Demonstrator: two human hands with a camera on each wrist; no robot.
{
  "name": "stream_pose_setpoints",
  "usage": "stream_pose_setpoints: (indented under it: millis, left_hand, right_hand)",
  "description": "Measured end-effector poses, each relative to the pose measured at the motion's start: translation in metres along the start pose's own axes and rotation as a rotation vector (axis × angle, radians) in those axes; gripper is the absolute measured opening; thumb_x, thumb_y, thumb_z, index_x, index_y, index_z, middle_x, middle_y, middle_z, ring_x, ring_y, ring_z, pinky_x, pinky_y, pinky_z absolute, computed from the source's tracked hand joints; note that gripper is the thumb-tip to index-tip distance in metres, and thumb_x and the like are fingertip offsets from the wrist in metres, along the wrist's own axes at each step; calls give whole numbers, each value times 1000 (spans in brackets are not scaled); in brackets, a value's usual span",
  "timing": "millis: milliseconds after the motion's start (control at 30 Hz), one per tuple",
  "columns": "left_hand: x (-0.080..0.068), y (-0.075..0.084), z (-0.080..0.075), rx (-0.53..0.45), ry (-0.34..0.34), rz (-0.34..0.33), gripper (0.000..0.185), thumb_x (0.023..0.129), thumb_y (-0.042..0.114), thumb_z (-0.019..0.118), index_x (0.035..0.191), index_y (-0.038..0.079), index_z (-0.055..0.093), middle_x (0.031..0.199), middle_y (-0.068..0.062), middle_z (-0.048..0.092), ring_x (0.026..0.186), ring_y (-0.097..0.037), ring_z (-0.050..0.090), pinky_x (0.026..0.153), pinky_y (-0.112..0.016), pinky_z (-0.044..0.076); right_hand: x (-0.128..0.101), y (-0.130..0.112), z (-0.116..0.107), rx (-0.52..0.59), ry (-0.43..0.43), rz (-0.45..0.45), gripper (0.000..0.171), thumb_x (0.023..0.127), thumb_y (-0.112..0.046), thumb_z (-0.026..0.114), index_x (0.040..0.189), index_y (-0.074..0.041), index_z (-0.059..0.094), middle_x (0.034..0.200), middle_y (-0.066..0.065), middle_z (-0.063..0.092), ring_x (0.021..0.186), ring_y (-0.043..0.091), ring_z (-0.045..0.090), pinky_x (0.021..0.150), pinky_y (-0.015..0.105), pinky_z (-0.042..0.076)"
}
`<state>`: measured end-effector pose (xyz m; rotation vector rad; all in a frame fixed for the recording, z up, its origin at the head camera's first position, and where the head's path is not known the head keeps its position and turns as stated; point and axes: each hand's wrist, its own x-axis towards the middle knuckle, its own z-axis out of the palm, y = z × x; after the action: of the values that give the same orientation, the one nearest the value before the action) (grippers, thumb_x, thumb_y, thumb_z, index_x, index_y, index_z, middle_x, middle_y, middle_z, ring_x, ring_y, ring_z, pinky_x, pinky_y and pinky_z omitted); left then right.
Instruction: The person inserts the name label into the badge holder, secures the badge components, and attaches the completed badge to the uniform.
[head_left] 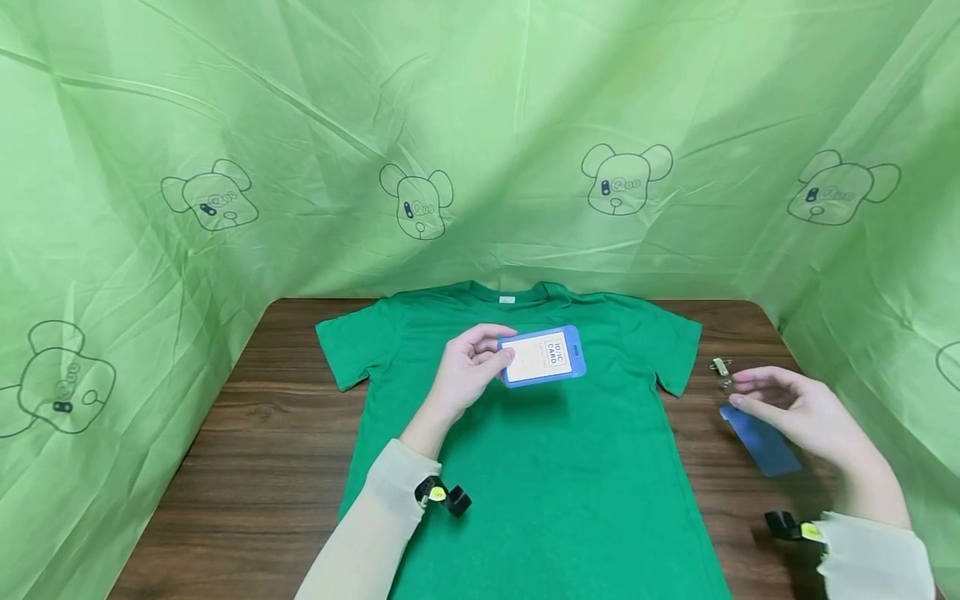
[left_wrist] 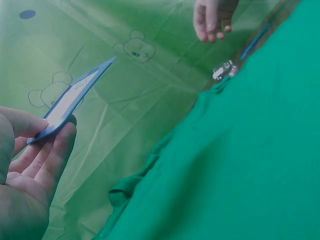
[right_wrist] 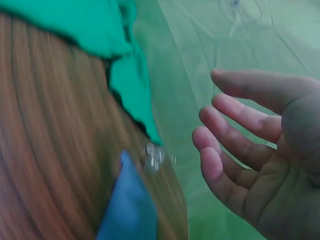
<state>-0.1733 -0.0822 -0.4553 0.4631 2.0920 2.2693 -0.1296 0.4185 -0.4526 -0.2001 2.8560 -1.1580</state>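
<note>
While the left hand [head_left: 467, 367] pinches the badge holder [head_left: 542, 357], the right hand [head_left: 795, 407] hovers loose-fingered over seemingly a clip [head_left: 722, 367].

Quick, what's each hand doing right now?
Left hand: pinches the badge holder.
Right hand: open, holding nothing, above the blue strap.

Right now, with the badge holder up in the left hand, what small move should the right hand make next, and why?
Probably lower the right hand onto the metal clip and pinch it. That hand hovers open above the table, holding nothing, while the left hand holds the badge holder over the green T-shirt.
</note>
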Motion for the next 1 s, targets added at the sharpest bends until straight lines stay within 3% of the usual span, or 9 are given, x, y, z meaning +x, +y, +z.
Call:
stream_pose_setpoints:
  millis: [200, 433, 700, 1000]
  left_hand:
    - [1, 1, 1, 10, -4, -7, 26, 103, 1, 72, 130, 0, 74, 105, -18, 79, 79, -18, 75, 69, -30, 63]
    - [1, 1, 3, 17, -7, -10, 27, 103, 1, 73, 130, 1, 74, 103, -19, 78, 76, -18, 73, 68, -31, 63]
    - [1, -2, 2, 30, -5, -20, 27, 104, 2, 73, 130, 2, 74, 104, -19, 78, 76, -19, 73, 68, -31, 63]
    - [-1, -1, 3, 19, -4, -39, 29, 104, 0, 72, 132, -2, 72, 107, -21, 78, 80, -19, 75, 69, -27, 62]
  right_hand:
    - [-8, 24, -7, -1, -36, 56, 52, 101, -31, 83, 143, -6, 64, 115, -3, 77, 98, -6, 67, 74, 18, 54]
    - [-11, 51, -4, -10, -28, 69, 59, 96, -26, 88, 144, -2, 62, 119, -14, 71, 100, -4, 62, 75, 16, 51]
    - [-10, 66, -2, -63, -77, 94, 75, 94, -28, 91, 151, 2, 53, 133, 19, 60, 99, 0, 57, 75, 15, 48]
    - [-6, 62, -2, -174, -142, 126, 91, 91, -36, 93, 155, 6, 45, 131, 24, 60, 101, 22, 60, 73, 23, 49]
